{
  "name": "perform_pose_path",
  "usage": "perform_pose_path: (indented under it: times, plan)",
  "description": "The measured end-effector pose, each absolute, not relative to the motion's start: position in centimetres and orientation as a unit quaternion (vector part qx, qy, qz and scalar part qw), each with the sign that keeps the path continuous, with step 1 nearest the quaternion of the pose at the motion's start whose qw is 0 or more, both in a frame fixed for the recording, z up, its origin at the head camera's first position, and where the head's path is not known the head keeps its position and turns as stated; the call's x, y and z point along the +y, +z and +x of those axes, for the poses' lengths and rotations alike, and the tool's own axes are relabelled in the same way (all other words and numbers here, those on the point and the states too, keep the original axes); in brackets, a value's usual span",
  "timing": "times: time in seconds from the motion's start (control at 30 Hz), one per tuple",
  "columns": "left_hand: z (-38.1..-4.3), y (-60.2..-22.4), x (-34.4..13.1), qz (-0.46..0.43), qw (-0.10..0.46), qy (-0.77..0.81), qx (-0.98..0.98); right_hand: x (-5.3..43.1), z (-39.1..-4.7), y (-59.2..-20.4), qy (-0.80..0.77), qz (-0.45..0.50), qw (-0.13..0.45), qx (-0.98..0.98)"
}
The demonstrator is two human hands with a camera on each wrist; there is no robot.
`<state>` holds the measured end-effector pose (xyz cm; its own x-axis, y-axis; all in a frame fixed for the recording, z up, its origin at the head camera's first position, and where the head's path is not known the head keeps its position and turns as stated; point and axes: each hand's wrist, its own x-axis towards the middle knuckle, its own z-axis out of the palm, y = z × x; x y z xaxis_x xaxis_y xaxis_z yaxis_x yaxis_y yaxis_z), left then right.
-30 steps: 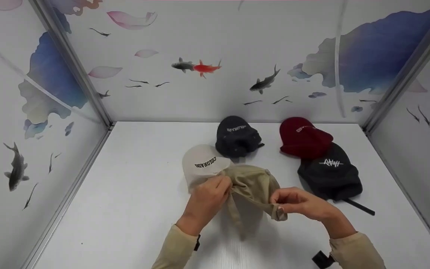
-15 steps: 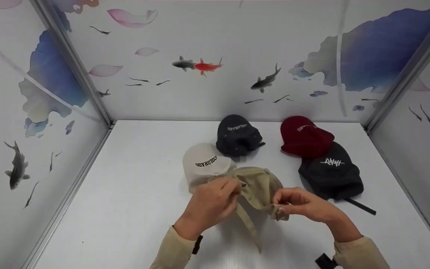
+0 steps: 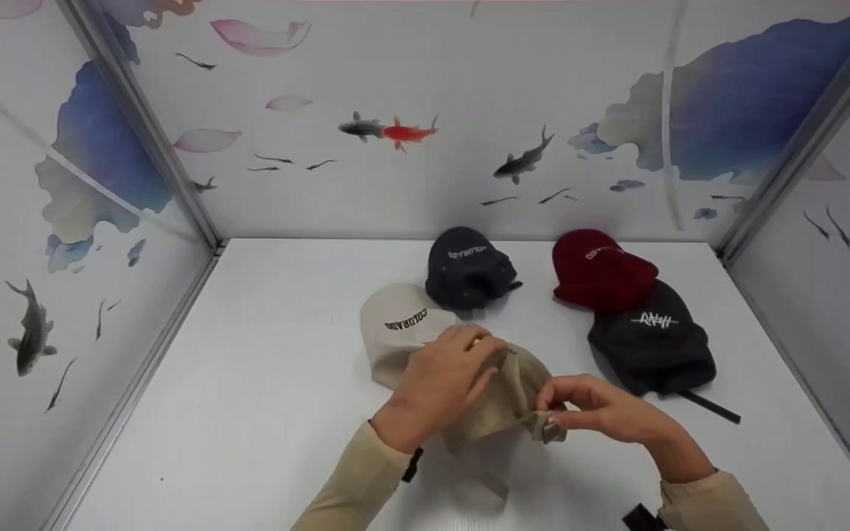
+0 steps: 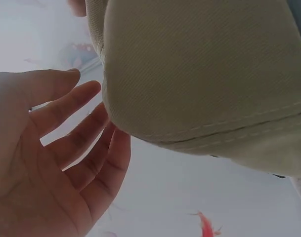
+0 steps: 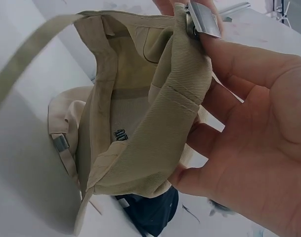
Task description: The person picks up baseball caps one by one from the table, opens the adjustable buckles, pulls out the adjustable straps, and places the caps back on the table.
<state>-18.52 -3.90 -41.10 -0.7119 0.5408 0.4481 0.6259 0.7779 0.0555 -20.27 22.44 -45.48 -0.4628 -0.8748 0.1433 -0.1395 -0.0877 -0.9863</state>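
Note:
A khaki baseball cap is held over the table, its loose strap hanging free. My right hand pinches the cap's back edge beside the metal buckle, with the other fingers along the fabric in the right wrist view. My left hand is at the cap's other side. Its fingers are spread and relaxed against or just behind the cap's edge in the left wrist view; fingertip contact is partly hidden. Just behind lies a cream cap lettered COLORADO, partly covered by the left hand.
A navy cap stands behind the cream one. To the right, a dark red cap overlaps a black cap, whose strap sticks out. Printed panels wall the white table at the back and sides.
My left hand has let go of its pinch on the khaki cap, loosened its fingers and shifted right and up. The cap has turned and its strap swung. The right hand keeps its pinch.

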Motion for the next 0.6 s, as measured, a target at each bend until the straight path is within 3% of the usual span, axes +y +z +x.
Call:
perform_pose_path:
  times: [0.6]
  plan:
    - [-20.2, -39.3, -0.9, -0.317, 0.135, -0.024, -0.939, 23.2, -19.9, -45.5, -0.57, -0.406, 0.297, 0.65]
